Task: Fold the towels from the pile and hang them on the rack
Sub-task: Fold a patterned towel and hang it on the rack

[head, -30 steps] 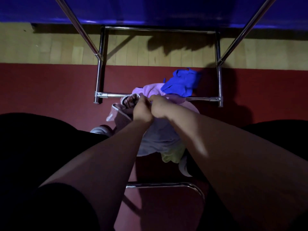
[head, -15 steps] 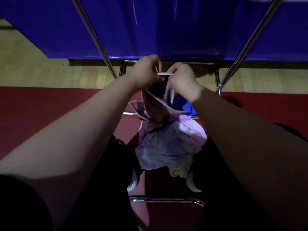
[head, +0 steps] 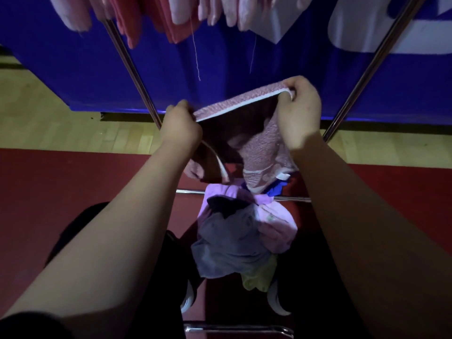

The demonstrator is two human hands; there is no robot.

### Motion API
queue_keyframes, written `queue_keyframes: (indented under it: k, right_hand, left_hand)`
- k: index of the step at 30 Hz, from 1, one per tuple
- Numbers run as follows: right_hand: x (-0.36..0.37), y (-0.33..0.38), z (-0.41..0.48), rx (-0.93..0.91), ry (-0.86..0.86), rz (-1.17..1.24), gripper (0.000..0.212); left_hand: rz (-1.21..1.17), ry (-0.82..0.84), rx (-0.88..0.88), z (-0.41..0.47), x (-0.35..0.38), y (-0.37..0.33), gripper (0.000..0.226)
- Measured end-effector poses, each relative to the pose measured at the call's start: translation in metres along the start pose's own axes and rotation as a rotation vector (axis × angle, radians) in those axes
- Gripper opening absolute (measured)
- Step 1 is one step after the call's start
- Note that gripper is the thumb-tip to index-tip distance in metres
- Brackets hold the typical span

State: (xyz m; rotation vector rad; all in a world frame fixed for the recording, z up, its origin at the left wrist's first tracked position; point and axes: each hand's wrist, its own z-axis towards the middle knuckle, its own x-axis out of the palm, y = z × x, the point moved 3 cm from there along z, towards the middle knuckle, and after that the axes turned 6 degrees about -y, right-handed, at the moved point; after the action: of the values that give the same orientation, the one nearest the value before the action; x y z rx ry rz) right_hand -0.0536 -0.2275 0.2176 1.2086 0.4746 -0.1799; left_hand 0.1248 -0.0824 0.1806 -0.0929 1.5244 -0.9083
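Note:
A pink towel with a white edge [head: 259, 145] hangs stretched between my hands above the floor. My left hand [head: 179, 126] grips its left top corner and my right hand [head: 299, 111] grips its right top corner. Below it the pile of towels [head: 244, 231] lies on the red floor between my legs, with lilac, grey, yellow and blue pieces. The metal rack's slanted poles [head: 132, 69] rise on both sides, and several pink and red towels [head: 171, 18] hang from it at the top of the view.
A blue wall panel [head: 73, 77] stands behind the rack. The rack's low crossbar [head: 188, 191] runs under the held towel, and another bar [head: 237, 329] lies near my feet. My dark trouser legs and white shoes [head: 187, 299] flank the pile.
My hands have lifted the pink towel off the pile and pulled apart, spreading its top edge. My view has tilted up, bringing the hung towels into sight.

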Motion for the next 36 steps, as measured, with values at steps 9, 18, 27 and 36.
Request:
queue_keyframes:
  k: [9,18,27,36]
  right_hand:
    - [0.002,-0.024,0.023,0.123,0.434,-0.430,0.028]
    - [0.037,0.010,-0.020,-0.014,0.840,0.043,0.075]
    - [0.023,0.011,0.000,0.147,0.491,0.167,0.020]
    - [0.016,0.027,0.006,0.358,0.489,0.580,0.027]
  left_hand:
    - [-0.009,-0.010,0.076,0.013,0.003,-0.001,0.014]
    - [-0.293,0.295,0.453,-0.019,0.012,-0.059,0.028]
    - [-0.757,0.542,0.191,-0.018,-0.001,-0.055,0.036]
    - [-0.561,0.652,0.263,-0.025,0.024,-0.037,0.039]
